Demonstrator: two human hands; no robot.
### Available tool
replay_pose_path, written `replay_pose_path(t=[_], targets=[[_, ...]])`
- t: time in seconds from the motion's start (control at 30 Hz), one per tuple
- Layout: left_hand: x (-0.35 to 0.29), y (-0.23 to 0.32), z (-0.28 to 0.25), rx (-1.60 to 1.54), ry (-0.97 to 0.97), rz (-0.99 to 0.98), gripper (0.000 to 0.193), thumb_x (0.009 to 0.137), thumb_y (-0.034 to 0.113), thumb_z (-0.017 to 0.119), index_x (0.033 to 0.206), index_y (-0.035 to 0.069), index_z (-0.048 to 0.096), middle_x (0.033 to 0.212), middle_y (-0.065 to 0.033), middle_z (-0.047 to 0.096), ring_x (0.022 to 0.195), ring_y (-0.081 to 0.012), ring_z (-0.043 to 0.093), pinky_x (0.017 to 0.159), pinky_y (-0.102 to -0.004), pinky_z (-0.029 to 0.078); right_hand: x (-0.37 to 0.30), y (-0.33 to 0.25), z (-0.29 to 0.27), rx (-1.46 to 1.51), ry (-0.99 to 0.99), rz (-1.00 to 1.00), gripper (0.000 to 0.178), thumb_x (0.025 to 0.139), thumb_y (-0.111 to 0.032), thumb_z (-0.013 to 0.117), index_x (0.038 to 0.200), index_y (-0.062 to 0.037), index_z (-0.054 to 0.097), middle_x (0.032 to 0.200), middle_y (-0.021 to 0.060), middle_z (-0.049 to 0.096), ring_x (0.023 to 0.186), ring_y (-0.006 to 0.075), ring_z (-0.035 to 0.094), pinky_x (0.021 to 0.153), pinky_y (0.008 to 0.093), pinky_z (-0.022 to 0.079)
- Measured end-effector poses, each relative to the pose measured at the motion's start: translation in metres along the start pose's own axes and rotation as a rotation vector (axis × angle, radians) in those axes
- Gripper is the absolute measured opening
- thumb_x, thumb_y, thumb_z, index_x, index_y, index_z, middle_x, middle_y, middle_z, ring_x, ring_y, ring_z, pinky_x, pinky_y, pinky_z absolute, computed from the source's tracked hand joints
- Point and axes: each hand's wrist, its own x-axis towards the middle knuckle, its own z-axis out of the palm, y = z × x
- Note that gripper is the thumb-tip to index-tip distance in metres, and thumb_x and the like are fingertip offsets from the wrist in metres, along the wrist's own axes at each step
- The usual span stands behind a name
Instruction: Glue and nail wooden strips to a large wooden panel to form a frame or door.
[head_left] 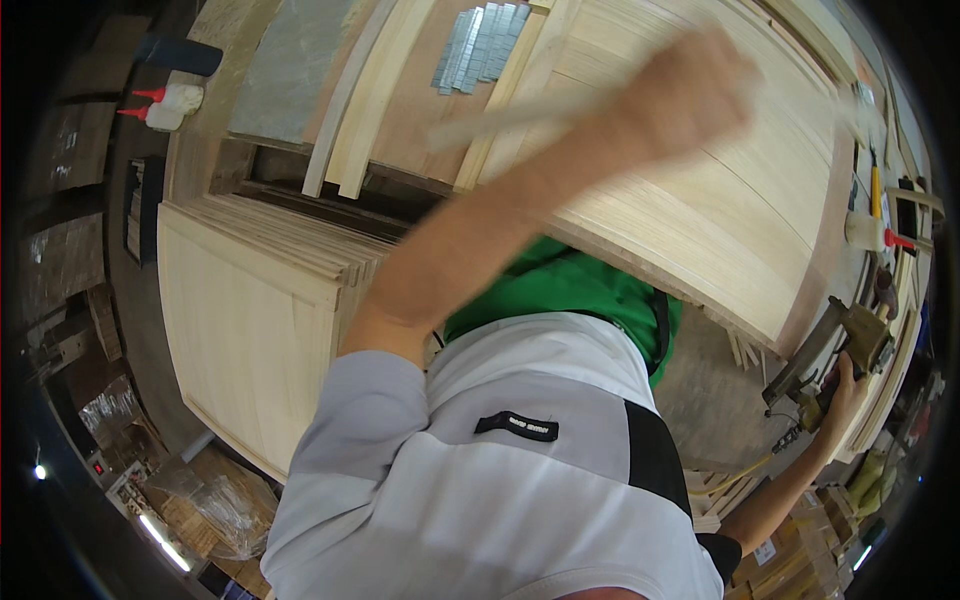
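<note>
My left hand (700,90) is raised across my body, over the far right part of a pale wooden panel (700,220). It is smeared by motion but looks closed around a thin pale wooden strip (490,125), which sticks out to the left behind my forearm. My right hand (846,388) is low at the right, wrapped on the grip of a dark pneumatic nail gun (840,345), beside the panel's right edge. A yellow air hose (735,483) shows below the tool.
Rows of silver staples (480,48) lie on the bench among loose wooden strips (385,100). A stack of framed panels (250,330) leans at left. Glue bottles (180,98) sit far left, another bottle (865,232) at right. Cardboard boxes (800,550) are behind my right arm.
</note>
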Motion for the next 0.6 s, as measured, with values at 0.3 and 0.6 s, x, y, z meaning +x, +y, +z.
replay_pose_path(t=[0.3, 0.6], targets=[[-0.049, 0.141, 0.038, -0.442, -0.261, -0.160, 0.010, 0.071, 0.008, 0.064, 0.072, 0.003, 0.056, 0.081, -0.0112, 0.052, 0.079, -0.0258, 0.053, 0.071, -0.0354, 0.050, 0.002, -0.013, 0.011, -0.027, -0.071, -0.051, 0.029, 0.089, -0.031, 0.063, 0.084, -0.0017, 0.061, 0.057, 0.0006, 0.051, 0.048, 0.0104, 0.049, 0.047, 0.0252, 0.037], [-0.057, 0.140, 0.042, -0.462, -0.290, -0.129, 0.011, 0.068, 0.008, 0.066, 0.070, 0.002, 0.056, 0.081, -0.0117, 0.052, 0.080, -0.0266, 0.054, 0.071, -0.0359, 0.050, 0.001, -0.008, 0.009, -0.054, -0.061, -0.012, 0.027, 0.088, -0.029, 0.064, 0.089, -0.0020, 0.061, 0.064, 0.0011, 0.053, 0.052, 0.0102, 0.049, 0.049, 0.0256, 0.038]])
